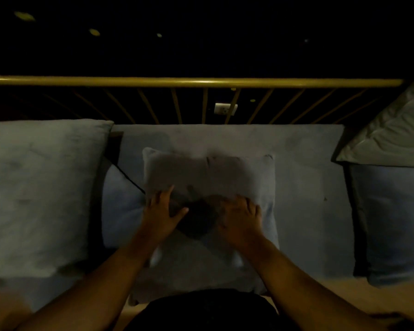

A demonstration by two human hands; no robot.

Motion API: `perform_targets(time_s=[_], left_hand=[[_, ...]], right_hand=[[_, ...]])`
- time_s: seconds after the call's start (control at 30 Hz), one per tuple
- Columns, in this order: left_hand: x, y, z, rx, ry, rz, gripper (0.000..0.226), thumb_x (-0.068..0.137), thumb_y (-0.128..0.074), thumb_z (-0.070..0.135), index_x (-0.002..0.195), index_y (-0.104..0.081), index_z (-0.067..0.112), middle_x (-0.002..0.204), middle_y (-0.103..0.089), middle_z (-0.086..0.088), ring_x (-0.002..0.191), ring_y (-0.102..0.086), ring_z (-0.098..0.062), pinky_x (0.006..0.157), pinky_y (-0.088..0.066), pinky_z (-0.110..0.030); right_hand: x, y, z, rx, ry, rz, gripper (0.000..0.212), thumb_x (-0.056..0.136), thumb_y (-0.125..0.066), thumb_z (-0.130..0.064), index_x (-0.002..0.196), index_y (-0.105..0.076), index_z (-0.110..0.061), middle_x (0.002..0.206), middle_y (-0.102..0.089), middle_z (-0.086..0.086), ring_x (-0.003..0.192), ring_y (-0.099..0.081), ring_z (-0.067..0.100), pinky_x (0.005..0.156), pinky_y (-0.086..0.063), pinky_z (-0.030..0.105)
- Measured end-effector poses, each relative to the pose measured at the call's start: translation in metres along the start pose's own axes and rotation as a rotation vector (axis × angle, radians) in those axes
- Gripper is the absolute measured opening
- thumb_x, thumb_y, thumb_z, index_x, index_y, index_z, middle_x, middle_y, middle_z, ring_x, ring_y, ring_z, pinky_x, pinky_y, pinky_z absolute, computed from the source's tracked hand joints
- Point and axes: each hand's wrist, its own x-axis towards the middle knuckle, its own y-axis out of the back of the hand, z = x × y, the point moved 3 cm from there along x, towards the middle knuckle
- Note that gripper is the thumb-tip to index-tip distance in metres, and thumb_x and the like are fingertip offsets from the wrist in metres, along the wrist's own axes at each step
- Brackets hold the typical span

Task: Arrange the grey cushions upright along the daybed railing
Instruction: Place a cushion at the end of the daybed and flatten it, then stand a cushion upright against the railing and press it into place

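A grey square cushion (pixel 208 173) lies in the middle of the daybed, a short way in front of the gold railing (pixel 194 81). My left hand (pixel 164 211) and my right hand (pixel 240 218) both rest on its near part with fingers spread, pressing into the fabric around a dark dent between them. A larger grey cushion (pixel 38 192) lies flat at the left. Another grey cushion (pixel 390 223) lies at the right edge. The light is dim and the middle cushion looks blurred.
The grey daybed mattress (pixel 304 187) runs left to right under the cushions. A pale folded quilt (pixel 392 130) sits at the far right against the railing. Behind the bars a white wall socket (pixel 225 109) shows. A thin black cord (pixel 129 179) crosses left of the middle cushion.
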Motion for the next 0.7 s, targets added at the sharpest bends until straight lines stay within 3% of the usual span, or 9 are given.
perform_targets(time_s=[0.1,0.13,0.23,0.4,0.47,0.5,0.57,0.7], left_hand=[[-0.015,0.031,0.006,-0.082,-0.058,0.105,0.08,0.078,-0.064,0.051,0.144,-0.035,0.016,0.144,-0.046,-0.017,0.132,-0.045,-0.035,0.109,-0.038,-0.046],[-0.018,0.043,0.005,-0.107,-0.091,0.131,0.074,0.081,-0.063,0.049,0.143,-0.038,0.017,0.142,-0.049,-0.014,0.13,-0.048,-0.032,0.107,-0.041,-0.045],[-0.034,0.081,0.005,-0.125,-0.149,0.221,0.068,0.082,-0.043,0.065,0.135,-0.048,0.021,0.135,-0.056,-0.006,0.125,-0.053,-0.024,0.105,-0.043,-0.038],[-0.064,0.16,-0.016,-0.047,-0.122,0.406,0.043,0.086,-0.052,0.036,0.12,-0.064,0.013,0.123,-0.064,-0.014,0.114,-0.058,-0.032,0.093,-0.035,-0.02],[-0.065,0.192,-0.052,0.001,-0.101,0.431,0.05,0.083,-0.046,0.044,0.119,-0.065,0.015,0.122,-0.065,-0.012,0.115,-0.058,-0.029,0.092,-0.03,-0.013],[-0.065,0.207,-0.072,0.025,-0.068,0.438,0.051,0.083,-0.045,0.046,0.12,-0.064,0.016,0.123,-0.064,-0.011,0.116,-0.057,-0.027,0.093,-0.029,-0.013],[-0.058,0.237,-0.114,0.067,-0.041,0.445,0.045,0.088,-0.048,0.042,0.123,-0.061,0.016,0.127,-0.061,-0.012,0.119,-0.054,-0.028,0.1,-0.032,-0.022],[-0.035,0.284,-0.206,-0.014,0.08,0.444,0.062,0.082,-0.03,0.058,0.127,-0.056,0.024,0.133,-0.055,-0.013,0.124,-0.049,-0.033,0.107,-0.038,-0.051]], right_hand=[[0.002,0.03,-0.024,0.009,0.134,0.038,0.054,0.085,-0.05,-0.046,0.137,-0.039,-0.036,0.15,-0.029,0.003,0.138,-0.023,0.033,0.115,-0.014,0.05],[0.004,0.037,-0.032,-0.003,0.163,0.021,0.055,0.085,-0.051,-0.046,0.137,-0.039,-0.033,0.15,-0.032,0.005,0.138,-0.025,0.033,0.115,-0.016,0.049],[0.007,0.055,-0.068,0.005,0.239,-0.006,0.056,0.088,-0.049,-0.046,0.139,-0.039,-0.023,0.149,-0.036,0.01,0.135,-0.033,0.034,0.112,-0.027,0.048],[0.017,0.061,-0.155,0.149,0.368,-0.072,0.05,0.091,-0.051,-0.041,0.134,-0.048,-0.015,0.137,-0.05,0.009,0.126,-0.047,0.03,0.106,-0.038,0.044],[0.019,0.057,-0.196,0.274,0.399,-0.105,0.052,0.089,-0.05,-0.051,0.124,-0.056,-0.013,0.126,-0.058,0.011,0.117,-0.054,0.028,0.101,-0.042,0.041],[0.016,0.053,-0.216,0.273,0.402,-0.114,0.044,0.09,-0.053,-0.047,0.117,-0.06,-0.013,0.118,-0.062,0.011,0.11,-0.058,0.028,0.094,-0.045,0.037],[0.012,0.043,-0.257,0.249,0.436,-0.098,0.034,0.089,-0.059,-0.033,0.117,-0.061,-0.014,0.115,-0.065,0.01,0.106,-0.06,0.027,0.087,-0.044,0.03],[0.004,0.02,-0.34,0.322,0.539,-0.091,0.043,0.089,-0.06,-0.032,0.129,-0.054,-0.016,0.132,-0.056,0.008,0.123,-0.052,0.024,0.1,-0.037,0.028]])
